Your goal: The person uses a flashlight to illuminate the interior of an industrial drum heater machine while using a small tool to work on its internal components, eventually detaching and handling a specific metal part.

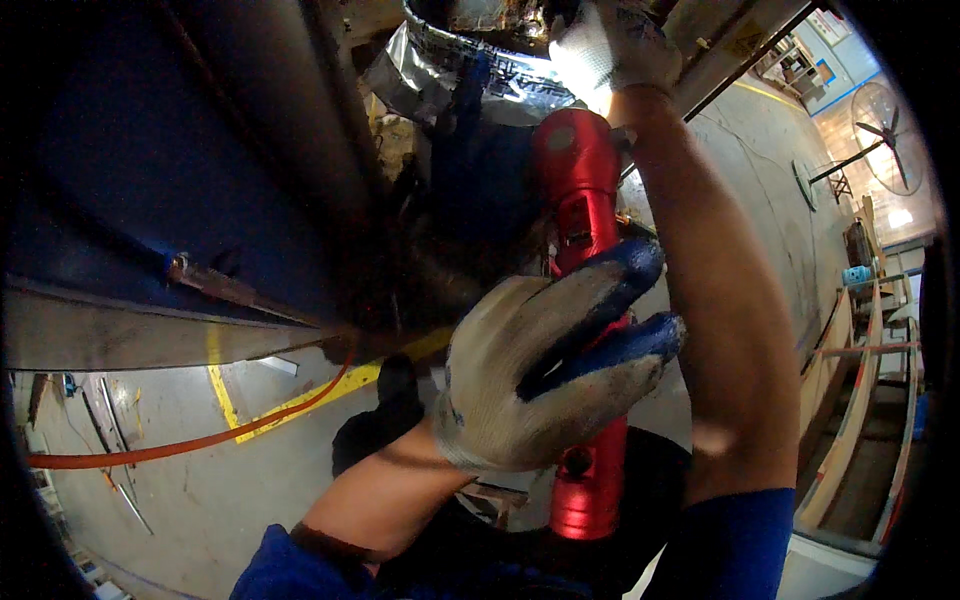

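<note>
My left hand, in a whitish glove with blue-coated fingers, is wrapped round the body of a red flashlight. The flashlight stands lengthwise before me, its head at the top, and bright light falls just beyond it. Past that head, my right hand reaches up in a whitish glove beside a round, dark-rimmed part wrapped in shiny silver sheet. Glare washes out part of the right glove. Its fingers and anything in them cannot be made out. Under the silver wrap it is dark.
A large dark blue panel with a pale lower edge fills the left. An orange hose runs over the floor near yellow lines. On the right are a standing fan and long wooden boards.
</note>
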Available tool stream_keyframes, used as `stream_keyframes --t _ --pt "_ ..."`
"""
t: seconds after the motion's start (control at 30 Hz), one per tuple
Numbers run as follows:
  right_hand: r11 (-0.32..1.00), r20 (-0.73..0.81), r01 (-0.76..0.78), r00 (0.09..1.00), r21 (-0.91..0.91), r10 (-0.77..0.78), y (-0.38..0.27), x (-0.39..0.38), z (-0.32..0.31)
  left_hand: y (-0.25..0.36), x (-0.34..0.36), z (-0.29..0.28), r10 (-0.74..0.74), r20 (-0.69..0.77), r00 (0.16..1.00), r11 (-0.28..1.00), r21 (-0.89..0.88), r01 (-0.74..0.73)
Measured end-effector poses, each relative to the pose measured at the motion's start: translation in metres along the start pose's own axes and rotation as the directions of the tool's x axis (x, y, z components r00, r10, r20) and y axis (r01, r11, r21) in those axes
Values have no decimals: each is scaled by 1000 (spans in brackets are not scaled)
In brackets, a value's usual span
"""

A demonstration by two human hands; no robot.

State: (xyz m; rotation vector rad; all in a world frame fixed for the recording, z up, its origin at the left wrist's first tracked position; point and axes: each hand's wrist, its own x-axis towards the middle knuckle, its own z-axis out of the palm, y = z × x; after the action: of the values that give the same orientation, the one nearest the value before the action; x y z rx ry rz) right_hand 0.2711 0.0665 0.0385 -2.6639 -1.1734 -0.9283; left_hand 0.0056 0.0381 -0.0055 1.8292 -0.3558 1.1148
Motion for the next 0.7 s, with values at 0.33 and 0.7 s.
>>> stream_keyframes --t 0.33,0.7 --pt "999 -104 36 994 7 -36 -5 -21 -22 6 2 -16 27 40 999 998 48 -28" --pt "980 24 199 980 21 -200 32 11 -40 8 5 -16 29 50 998 999 31 -31"
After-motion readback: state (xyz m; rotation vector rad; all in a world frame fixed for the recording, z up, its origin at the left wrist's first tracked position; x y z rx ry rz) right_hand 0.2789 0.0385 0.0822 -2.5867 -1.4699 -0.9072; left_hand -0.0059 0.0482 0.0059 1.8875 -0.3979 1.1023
